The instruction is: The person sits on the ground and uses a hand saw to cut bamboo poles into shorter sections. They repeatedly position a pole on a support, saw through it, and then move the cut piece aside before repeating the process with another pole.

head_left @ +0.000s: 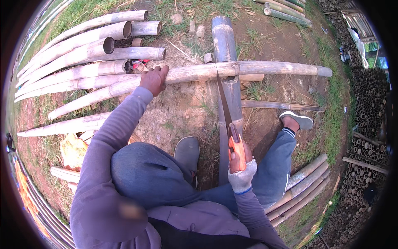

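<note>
A long bamboo pole [195,73] lies crosswise over a thick bamboo log [224,39] that runs away from me. My left hand [155,79] is closed over the pole, left of the log. In my right hand [241,159], which wears a pale fingerless glove, is the orange handle of a handsaw [236,143]. The saw's narrow dark blade reaches forward, and its far end meets the pole just above the log. Whether the blade has cut into the bamboo I cannot tell.
Several bamboo poles [89,50] lie side by side at the left. More poles [306,189] rest at the lower right, and others [286,12] at the far right. Short bamboo offcuts [200,31] sit beyond the pole. Stacked bamboo [369,103] lines the right edge. My shoes [186,153] flank the log.
</note>
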`<action>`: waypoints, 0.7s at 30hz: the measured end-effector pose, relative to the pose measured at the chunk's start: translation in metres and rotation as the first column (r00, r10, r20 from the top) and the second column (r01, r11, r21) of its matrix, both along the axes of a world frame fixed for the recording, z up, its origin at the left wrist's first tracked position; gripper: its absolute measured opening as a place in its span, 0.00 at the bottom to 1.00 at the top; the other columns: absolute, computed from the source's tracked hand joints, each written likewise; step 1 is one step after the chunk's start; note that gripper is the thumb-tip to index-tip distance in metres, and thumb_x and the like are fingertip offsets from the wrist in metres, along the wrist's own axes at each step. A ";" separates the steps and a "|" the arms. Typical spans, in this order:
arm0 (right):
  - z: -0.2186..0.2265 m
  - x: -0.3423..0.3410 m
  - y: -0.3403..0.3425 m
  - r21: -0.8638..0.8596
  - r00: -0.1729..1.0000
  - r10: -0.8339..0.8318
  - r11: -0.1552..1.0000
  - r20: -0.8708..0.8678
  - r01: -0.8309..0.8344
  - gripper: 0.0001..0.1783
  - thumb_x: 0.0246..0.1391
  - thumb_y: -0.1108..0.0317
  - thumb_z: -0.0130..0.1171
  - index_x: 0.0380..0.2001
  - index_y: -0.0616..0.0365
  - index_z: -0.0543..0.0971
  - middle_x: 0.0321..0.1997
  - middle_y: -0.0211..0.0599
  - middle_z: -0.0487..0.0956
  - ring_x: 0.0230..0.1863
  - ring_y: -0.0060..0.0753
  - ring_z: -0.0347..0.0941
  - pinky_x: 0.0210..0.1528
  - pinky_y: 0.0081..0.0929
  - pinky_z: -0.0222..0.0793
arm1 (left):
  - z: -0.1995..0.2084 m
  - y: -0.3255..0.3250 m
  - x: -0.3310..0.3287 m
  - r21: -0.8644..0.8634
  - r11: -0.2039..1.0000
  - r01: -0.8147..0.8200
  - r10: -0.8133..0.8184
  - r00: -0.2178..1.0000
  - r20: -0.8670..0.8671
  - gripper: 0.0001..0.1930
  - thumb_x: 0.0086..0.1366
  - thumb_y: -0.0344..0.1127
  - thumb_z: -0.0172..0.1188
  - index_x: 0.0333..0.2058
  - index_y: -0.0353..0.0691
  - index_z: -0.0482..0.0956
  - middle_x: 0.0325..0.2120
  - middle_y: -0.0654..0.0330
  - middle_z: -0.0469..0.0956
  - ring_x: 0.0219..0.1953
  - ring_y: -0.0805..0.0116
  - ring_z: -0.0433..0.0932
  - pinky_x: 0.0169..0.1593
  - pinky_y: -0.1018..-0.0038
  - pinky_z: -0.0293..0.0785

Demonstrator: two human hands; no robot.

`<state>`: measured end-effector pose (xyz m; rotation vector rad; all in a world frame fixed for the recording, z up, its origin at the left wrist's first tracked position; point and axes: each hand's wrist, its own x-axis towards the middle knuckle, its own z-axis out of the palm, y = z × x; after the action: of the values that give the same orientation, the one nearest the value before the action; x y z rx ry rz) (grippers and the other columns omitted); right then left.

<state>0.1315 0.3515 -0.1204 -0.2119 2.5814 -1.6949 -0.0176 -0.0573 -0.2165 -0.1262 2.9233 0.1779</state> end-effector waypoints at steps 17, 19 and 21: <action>-0.038 -0.107 -0.067 -0.015 0.976 -0.094 0.996 -0.198 0.092 0.24 0.63 0.57 0.73 0.51 0.65 0.78 0.38 0.48 0.83 0.36 0.43 0.82 0.41 0.41 0.78 | 0.027 0.070 -0.084 0.152 0.975 0.164 -0.182 0.977 0.113 0.42 0.52 0.55 0.79 0.62 0.46 0.71 0.53 0.45 0.83 0.55 0.41 0.83 0.58 0.48 0.77; -0.017 -0.125 -0.079 0.135 0.977 -0.100 0.983 -0.189 0.127 0.23 0.64 0.57 0.72 0.49 0.64 0.79 0.35 0.48 0.82 0.35 0.45 0.82 0.40 0.42 0.78 | 0.023 0.076 -0.094 0.209 0.971 0.119 -0.175 0.946 0.273 0.39 0.54 0.54 0.78 0.60 0.45 0.73 0.48 0.45 0.86 0.52 0.41 0.85 0.55 0.52 0.80; -0.002 -0.121 -0.078 0.229 0.983 -0.102 0.964 -0.151 0.135 0.21 0.65 0.57 0.71 0.48 0.64 0.80 0.32 0.48 0.82 0.34 0.47 0.82 0.38 0.44 0.77 | 0.030 0.083 -0.086 0.197 0.971 0.136 -0.181 0.957 0.228 0.35 0.57 0.51 0.77 0.58 0.44 0.74 0.44 0.44 0.87 0.49 0.41 0.86 0.53 0.53 0.82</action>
<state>0.0102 0.2736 -0.1224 -0.1726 2.9249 -1.4292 -0.1033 0.0254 -0.1866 0.1086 2.6407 0.3698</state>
